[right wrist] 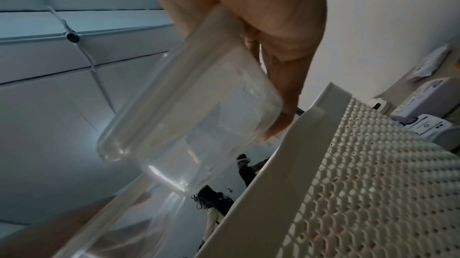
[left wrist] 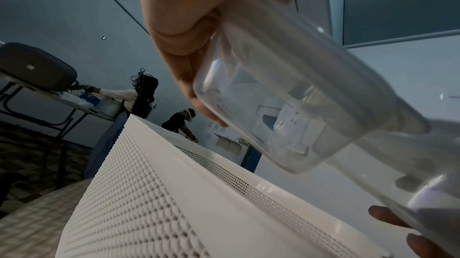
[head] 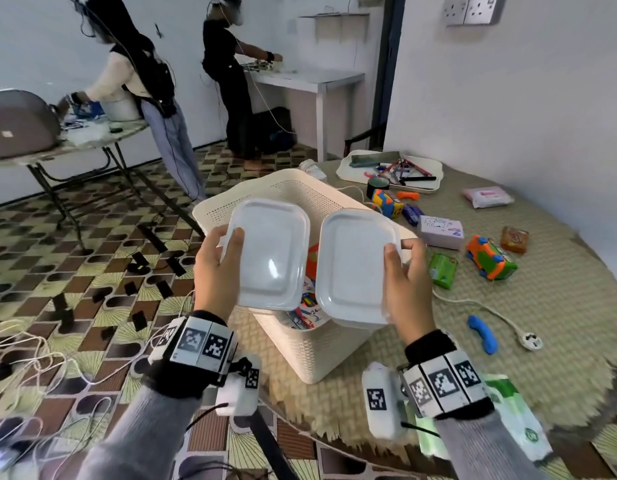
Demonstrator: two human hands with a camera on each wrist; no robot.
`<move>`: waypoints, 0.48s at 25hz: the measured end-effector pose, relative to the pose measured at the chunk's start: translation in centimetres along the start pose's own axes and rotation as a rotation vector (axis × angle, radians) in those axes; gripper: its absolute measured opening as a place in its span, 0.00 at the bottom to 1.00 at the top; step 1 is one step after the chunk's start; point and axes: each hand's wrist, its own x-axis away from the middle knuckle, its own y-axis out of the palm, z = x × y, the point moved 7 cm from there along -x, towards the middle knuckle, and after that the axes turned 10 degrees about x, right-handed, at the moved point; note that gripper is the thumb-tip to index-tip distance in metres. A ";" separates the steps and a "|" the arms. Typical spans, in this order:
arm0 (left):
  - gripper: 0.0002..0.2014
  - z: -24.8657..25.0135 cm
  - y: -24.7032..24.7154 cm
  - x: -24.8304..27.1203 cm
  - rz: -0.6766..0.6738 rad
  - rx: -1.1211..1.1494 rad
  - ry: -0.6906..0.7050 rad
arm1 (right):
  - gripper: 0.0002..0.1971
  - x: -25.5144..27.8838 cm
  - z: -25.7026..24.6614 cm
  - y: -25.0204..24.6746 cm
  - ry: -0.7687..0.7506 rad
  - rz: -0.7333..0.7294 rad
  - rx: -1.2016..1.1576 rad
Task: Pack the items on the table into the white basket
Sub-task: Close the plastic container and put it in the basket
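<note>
Gripping one clear lidded container each, both held over the open white basket (head: pixel 310 188). Left hand (head: pixel 215 271) clamping the left container (head: pixel 270 252) at its near-left edge — thumb lying on the lid, fingers (left wrist: pixel 196 93) curling underneath per the left wrist view. Right hand (head: pixel 405 282) pinching the right container (head: pixel 352 265) the same way at its right edge, thumb on top, fingers (right wrist: pixel 286 89) wrapping the underside. Containers sitting side by side, nearly touching, tilting slightly toward the wearer.

Peeking between them inside the basket: a colourful pack (head: pixel 309 306) with "24" printed on it; remaining text too small to read.

Basket standing on the woven table mat (head: pixel 508 323). Still lying out on the mat: lilac box (head: pixel 440 232) with a cartoon print, green packet (head: pixel 444 270), orange-green toy car (head: pixel 490 258), amber soap bar (head: pixel 514 239), blue handle-shaped toy (head: pixel 482 334), pink wipes pack (head: pixel 487 197), tray of pens (head: pixel 390 169), white plug and cord (head: pixel 528 339). Writing on all of these unreadable.

Only the wrist views showing the transparent container bases and the basket's perforated wall (left wrist: pixel 149 203) from below. Only the head view showing the basket contents and the table spread.
</note>
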 end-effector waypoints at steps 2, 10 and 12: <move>0.15 -0.9 -0.4 -1.4 0.034 0.006 -0.015 | 0.08 -1.0 -0.9 0.8 -0.011 -0.033 0.005; 0.10 -1.1 1.3 -7.6 0.071 0.008 0.017 | 0.13 -9.0 -3.1 3.5 -0.103 -0.060 0.018; 0.12 -0.9 2.0 -9.2 0.069 -0.020 0.030 | 0.14 -10.6 -3.7 4.2 -0.127 -0.067 0.028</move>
